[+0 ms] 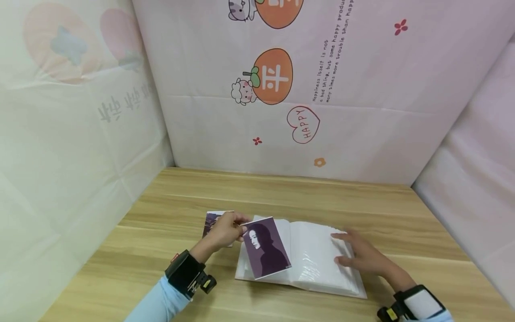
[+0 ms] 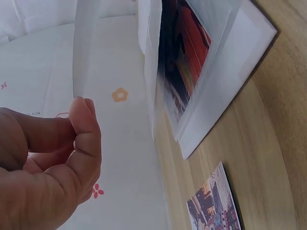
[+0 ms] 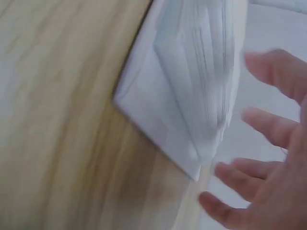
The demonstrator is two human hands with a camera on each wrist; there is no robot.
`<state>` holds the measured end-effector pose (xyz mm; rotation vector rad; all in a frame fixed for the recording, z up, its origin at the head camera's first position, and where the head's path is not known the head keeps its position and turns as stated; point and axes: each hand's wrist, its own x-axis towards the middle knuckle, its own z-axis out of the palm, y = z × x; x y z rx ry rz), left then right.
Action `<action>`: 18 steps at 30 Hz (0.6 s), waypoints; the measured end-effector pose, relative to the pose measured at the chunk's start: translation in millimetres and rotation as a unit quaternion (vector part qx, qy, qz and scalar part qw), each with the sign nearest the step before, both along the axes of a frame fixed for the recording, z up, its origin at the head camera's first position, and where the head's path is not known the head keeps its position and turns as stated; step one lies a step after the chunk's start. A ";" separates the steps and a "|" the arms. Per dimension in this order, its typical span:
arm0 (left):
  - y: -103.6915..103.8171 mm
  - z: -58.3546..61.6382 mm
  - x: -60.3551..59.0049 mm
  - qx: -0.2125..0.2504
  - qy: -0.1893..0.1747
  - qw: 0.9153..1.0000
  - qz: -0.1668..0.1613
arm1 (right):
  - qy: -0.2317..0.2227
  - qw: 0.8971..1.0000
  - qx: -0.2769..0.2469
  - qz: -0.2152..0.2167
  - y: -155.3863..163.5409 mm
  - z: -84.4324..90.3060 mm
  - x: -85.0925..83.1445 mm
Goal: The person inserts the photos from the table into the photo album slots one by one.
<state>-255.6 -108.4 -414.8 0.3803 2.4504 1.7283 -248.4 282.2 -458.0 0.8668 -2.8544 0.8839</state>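
A purple photo card (image 1: 266,248) with a dark-haired figure is pinched at its upper left by my left hand (image 1: 223,230). It is held over the left page of an open photo album (image 1: 318,259) with clear sleeves. In the left wrist view the photo card (image 2: 86,52) appears as a pale strip, nearly edge-on, between thumb and finger. My right hand (image 1: 362,255) is at the album's right page, fingers spread and holding nothing. In the right wrist view the right hand (image 3: 273,139) is beside the album's stacked pages (image 3: 201,72); contact cannot be judged.
Another photo card (image 1: 212,221) lies on the wooden table (image 1: 181,192) left of the album, partly covered by my left hand. A reddish picture (image 2: 189,52) shows inside an album sleeve. Printed white cloth (image 1: 362,89) walls the table at the back and sides.
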 end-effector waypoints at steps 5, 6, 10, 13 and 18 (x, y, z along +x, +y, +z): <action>-0.5 0.3 1.8 0.005 -0.009 1.000 -0.004 | 0.019 0.996 -0.078 -0.028 -17.8 8.4 -3.3; -0.4 0.3 2.5 0.007 -0.010 1.000 -0.007 | 0.013 0.995 -0.099 -0.028 -21.9 10.8 -3.7; 2.0 0.2 4.4 0.015 -0.009 1.000 -0.025 | -0.052 0.982 -0.178 -0.020 -40.1 19.2 -4.2; 4.5 0.7 4.4 0.025 -0.003 0.999 -0.041 | -0.122 0.962 -0.246 0.011 -54.2 22.0 -3.3; 7.9 1.4 5.1 0.036 -0.004 0.998 -0.058 | -0.194 0.928 -0.307 0.085 -77.5 23.0 2.5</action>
